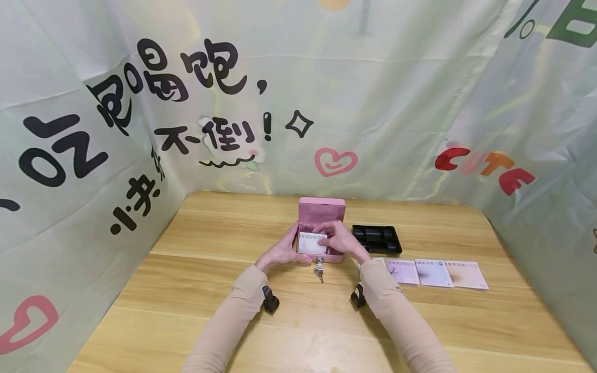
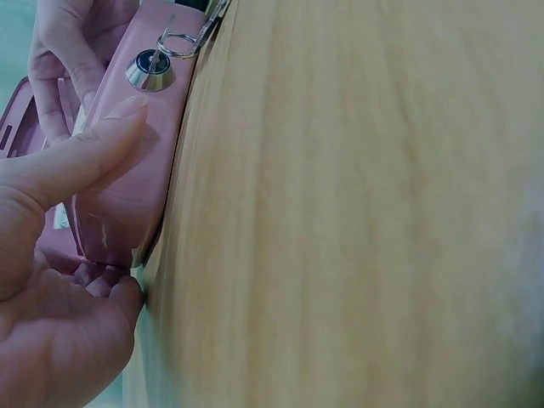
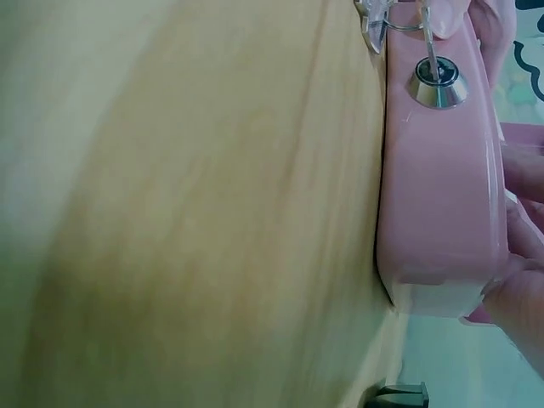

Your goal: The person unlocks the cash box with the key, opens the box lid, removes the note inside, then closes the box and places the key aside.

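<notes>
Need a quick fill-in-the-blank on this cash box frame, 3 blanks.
1. The box on the table is coloured ____.
2. The box's lid stands ____.
3. A key sits in the ____ on the box's front, with more keys hanging below.
4. The black tray lies beside the box, on the side of the ____ hand.

Missing words: pink; open; lock; right

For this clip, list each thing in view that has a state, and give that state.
Pink cash box: lid up, open.
Lock: key in it, keyring hanging.
White card: in the box, under both hands.
Black tray: out of the box, on the table.
Three cards: flat in a row on the table.
Left hand: holding the box's side.
Right hand: fingers on the card.
</notes>
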A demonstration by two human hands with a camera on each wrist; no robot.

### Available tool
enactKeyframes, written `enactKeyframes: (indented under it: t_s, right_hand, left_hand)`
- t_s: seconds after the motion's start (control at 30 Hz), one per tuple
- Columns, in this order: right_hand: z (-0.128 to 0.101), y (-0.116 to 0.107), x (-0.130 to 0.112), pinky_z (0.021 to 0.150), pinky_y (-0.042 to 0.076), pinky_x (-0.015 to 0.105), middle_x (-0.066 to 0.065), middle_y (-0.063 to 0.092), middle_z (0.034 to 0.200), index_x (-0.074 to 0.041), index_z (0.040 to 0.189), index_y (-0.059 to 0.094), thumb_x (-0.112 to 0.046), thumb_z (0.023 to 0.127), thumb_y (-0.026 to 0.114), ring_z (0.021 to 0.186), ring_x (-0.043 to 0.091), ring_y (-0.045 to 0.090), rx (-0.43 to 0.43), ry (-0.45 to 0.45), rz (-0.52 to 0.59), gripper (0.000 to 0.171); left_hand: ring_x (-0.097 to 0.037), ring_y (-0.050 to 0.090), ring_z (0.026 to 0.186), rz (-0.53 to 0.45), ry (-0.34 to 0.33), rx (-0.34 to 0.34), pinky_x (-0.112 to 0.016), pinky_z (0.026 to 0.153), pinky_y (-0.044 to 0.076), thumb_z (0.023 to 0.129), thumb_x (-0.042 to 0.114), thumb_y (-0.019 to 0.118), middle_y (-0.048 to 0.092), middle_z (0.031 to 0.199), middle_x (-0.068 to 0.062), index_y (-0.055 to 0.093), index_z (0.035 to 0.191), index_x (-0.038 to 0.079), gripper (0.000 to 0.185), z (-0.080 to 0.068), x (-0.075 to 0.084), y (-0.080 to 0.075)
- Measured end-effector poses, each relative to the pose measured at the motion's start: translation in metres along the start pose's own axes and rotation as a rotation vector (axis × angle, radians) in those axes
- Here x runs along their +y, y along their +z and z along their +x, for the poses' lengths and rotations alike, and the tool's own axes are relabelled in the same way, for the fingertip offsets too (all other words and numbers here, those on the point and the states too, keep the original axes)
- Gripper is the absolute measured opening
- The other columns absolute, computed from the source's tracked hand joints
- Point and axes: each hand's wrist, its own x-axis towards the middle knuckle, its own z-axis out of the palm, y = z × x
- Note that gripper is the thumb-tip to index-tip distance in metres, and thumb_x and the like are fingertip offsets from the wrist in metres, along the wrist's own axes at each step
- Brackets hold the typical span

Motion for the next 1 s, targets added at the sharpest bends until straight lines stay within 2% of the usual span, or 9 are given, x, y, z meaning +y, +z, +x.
enactKeyframes:
  t_s: [0.3, 0.5, 0.77, 1.0]
  right_hand:
    - [-0.0015, 0.0001, -0.0016, 0.069, 0.053, 0.021, 0.026, 0.073, 0.098, 0.009, 0.107, 0.069, 0.003, 0.086, 0.070, 0.076, 0.011, 0.063, 0.045, 0.018, -0.034, 0.021]
    - [-0.0026, 0.0017, -0.0048, 0.070, 0.053, 0.023, 0.022, 0.074, 0.097, 0.006, 0.108, 0.070, 0.001, 0.087, 0.070, 0.075, 0.012, 0.064, 0.090, 0.065, -0.055, 0.021]
    - [-0.0026, 0.0046, -0.0052, 0.063, 0.050, 0.022, 0.019, 0.072, 0.091, 0.004, 0.109, 0.071, 0.000, 0.089, 0.069, 0.071, 0.012, 0.060, 0.169, 0.077, -0.064, 0.020]
    - [-0.0041, 0.0073, -0.0058, 0.043, 0.048, 0.024, 0.012, 0.067, 0.077, 0.003, 0.109, 0.071, -0.002, 0.088, 0.071, 0.049, 0.012, 0.053, 0.272, 0.127, -0.017, 0.021]
  left_hand:
    - [-0.041, 0.023, 0.152, 0.025, 0.006, -0.001, -0.062, 0.127, 0.013, 0.069, 0.003, 0.089, 0.017, 0.166, -0.023, 0.009, 0.163, 0.014, 0.124, 0.0009, 0.0003, 0.0003]
    - [-0.041, 0.022, 0.153, 0.023, -0.006, 0.002, -0.062, 0.127, 0.012, 0.069, 0.003, 0.089, 0.017, 0.166, -0.022, 0.009, 0.163, 0.014, 0.124, 0.0006, 0.0015, -0.0004]
    - [-0.039, 0.023, 0.153, 0.018, -0.002, -0.005, -0.060, 0.127, 0.013, 0.069, 0.002, 0.089, 0.018, 0.167, -0.020, 0.009, 0.163, 0.015, 0.124, 0.0010, 0.0011, -0.0005]
    - [-0.040, 0.023, 0.153, 0.050, -0.019, 0.007, -0.058, 0.128, 0.014, 0.070, 0.005, 0.089, 0.016, 0.167, -0.023, 0.006, 0.163, 0.010, 0.125, 0.0000, 0.0009, 0.0002]
